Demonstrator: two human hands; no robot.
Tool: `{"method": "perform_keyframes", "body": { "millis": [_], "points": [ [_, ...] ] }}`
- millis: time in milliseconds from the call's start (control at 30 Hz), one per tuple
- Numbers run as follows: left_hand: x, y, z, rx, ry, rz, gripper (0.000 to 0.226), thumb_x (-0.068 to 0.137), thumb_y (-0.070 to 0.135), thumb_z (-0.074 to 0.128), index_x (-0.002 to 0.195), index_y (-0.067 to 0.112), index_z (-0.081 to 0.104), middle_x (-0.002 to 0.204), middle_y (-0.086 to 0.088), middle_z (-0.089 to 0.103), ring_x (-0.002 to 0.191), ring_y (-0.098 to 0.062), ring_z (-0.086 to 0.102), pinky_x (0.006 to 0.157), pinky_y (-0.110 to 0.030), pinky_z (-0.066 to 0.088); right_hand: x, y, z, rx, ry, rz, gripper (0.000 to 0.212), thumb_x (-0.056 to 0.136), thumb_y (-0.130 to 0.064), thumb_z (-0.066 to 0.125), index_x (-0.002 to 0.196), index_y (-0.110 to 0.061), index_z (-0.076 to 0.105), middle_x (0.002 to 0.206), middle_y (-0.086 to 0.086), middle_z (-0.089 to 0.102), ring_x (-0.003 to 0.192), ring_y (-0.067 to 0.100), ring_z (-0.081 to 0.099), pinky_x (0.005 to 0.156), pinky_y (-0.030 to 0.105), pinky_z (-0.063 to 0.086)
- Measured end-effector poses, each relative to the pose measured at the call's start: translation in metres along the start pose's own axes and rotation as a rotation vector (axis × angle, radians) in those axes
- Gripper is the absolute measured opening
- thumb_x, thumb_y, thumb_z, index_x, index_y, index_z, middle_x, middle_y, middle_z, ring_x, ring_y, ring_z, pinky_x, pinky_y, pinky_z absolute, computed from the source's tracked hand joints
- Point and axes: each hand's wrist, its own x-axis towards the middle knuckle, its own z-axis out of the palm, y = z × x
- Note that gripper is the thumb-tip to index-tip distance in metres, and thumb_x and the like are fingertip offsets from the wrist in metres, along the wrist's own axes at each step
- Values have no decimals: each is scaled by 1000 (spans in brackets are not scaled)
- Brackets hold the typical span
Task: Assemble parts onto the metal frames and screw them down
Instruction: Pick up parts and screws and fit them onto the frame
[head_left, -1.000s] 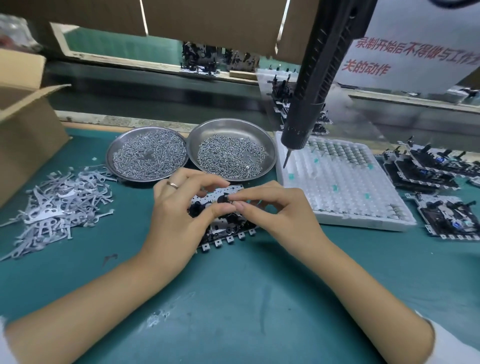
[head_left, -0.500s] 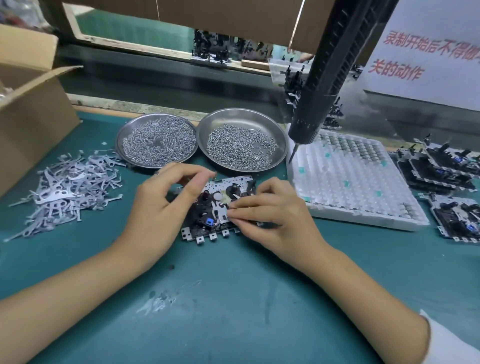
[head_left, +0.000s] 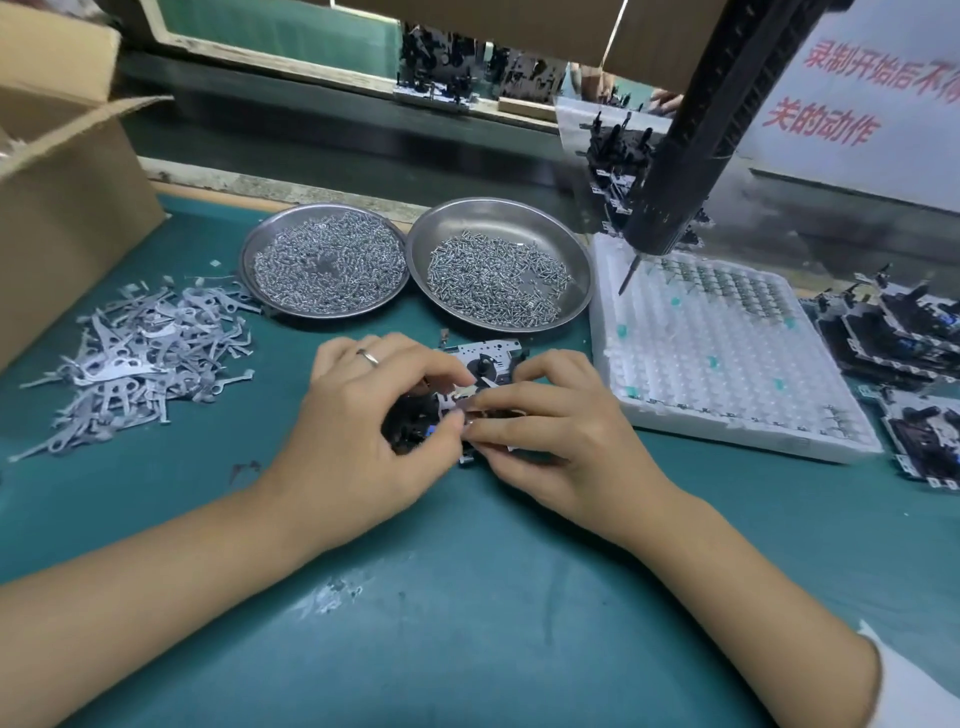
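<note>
A metal frame (head_left: 491, 358) with black parts and a small blue piece lies on the green mat in front of me. My left hand (head_left: 363, 431), a ring on one finger, curls over the frame's left side with fingertips on it. My right hand (head_left: 550, 436) grips the frame's right side, its fingertips pinching a small flat metal part against the frame. Most of the frame is hidden under both hands. A black powered screwdriver (head_left: 691, 135) hangs above the right, its tip over a white tray.
Two steel dishes of screws (head_left: 324, 260) (head_left: 498, 275) stand behind the frame. A heap of flat metal levers (head_left: 140, 358) lies left, beside a cardboard box (head_left: 67, 171). The white foam tray (head_left: 727, 358) and several assembled frames (head_left: 904, 332) sit right.
Both hands have closed in tighter over the frame, hiding more of it. My right fingertips have shifted left to meet my left thumb over the small metal part.
</note>
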Motion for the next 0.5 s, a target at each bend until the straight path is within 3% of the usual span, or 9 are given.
{"method": "perform_keyframes", "body": {
  "millis": [233,500],
  "points": [
    [-7,0,7,158,-90,18,39,69,42,53,101,21,62,91,15,60,86,-11,55,96,-28,26,0,-3,-2,221,-4,214,15,78,-9,73,92,-13,77,97,-6,73,84,20,49,80,47,46],
    [-5,-1,9,94,-77,6,39,72,44,52,102,23,65,84,21,63,90,-8,55,103,-23,18,1,-6,-4,269,-3,239,16,77,-4,73,90,-11,78,94,1,71,81,18,48,78,42,45]
  ]
}}
